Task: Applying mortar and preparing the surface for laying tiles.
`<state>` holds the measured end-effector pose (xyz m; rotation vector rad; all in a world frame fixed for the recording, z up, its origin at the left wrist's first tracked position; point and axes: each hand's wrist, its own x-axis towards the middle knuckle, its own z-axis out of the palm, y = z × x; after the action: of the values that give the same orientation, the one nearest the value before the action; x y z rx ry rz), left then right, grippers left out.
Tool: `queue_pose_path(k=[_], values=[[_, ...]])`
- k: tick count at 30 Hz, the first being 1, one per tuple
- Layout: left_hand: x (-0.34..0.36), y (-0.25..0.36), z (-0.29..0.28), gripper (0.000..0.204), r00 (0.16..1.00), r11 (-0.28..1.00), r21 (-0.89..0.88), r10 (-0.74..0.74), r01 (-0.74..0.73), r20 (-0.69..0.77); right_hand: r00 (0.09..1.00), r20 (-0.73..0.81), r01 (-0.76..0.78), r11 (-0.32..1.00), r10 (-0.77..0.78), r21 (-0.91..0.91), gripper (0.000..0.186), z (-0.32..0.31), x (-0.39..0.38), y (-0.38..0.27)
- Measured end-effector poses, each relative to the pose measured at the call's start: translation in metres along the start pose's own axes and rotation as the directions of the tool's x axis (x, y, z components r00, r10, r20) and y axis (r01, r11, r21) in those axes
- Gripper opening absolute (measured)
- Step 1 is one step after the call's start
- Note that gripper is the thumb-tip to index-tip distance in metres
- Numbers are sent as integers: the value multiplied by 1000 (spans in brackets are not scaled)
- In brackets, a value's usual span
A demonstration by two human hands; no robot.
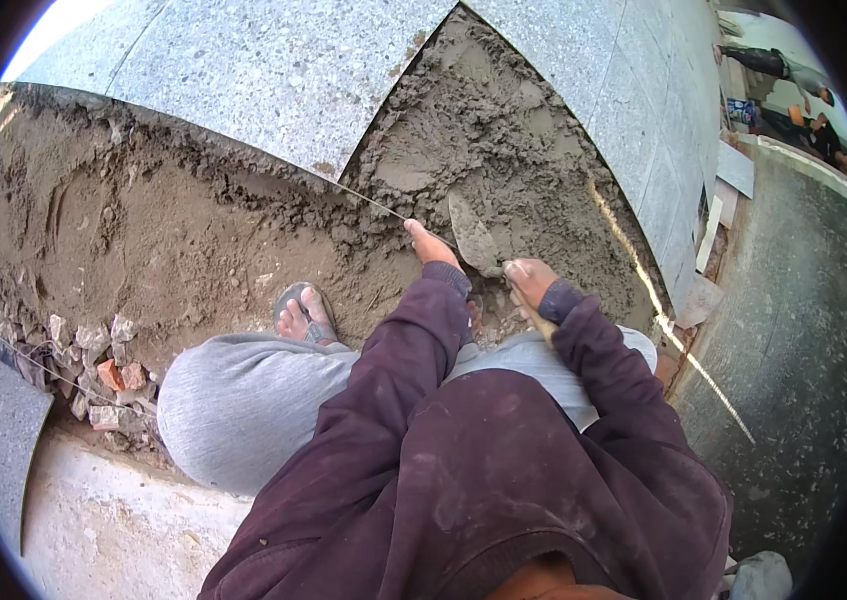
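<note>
Large, flat grey speckled slabs (273,80) border the rough grey-brown wet mortar (503,130) in front of you. Your mud-coated, leaf-shaped trowel (474,235) with a pale handle is over the mortar's near part, your right hand (530,281) wrapped around it. Your left hand (433,247) meets a thin, pale string (373,203); I cannot tell whether its fingers grip.

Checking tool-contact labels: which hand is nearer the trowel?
Right. The right hand grips the trowel by its handle; the left hand is just left of the blade, at the string.
</note>
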<state>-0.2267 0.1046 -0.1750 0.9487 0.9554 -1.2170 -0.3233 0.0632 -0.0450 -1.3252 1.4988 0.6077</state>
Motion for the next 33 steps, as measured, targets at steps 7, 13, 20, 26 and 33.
queue_pose_path(k=[7,13,20,26,33], values=[[18,-6,-16,68,987,987,45,-158,157,15,942,-81,-126,565,325,815,32,-124,45,33],[10,-7,-16,75,990,990,78,-125,120,61,988,32,-131,707,151,695,28,-63,91,-1],[17,-3,-17,69,991,992,-19,-127,127,42,994,21,-106,972,104,210,28,-12,70,-40],[51,-10,-19,80,977,972,-200,-89,128,193,901,11,366,748,-433,-553,30,5,68,10],[12,7,-11,102,990,993,17,-120,119,69,986,-159,-17,980,50,198,32,-80,43,33]])
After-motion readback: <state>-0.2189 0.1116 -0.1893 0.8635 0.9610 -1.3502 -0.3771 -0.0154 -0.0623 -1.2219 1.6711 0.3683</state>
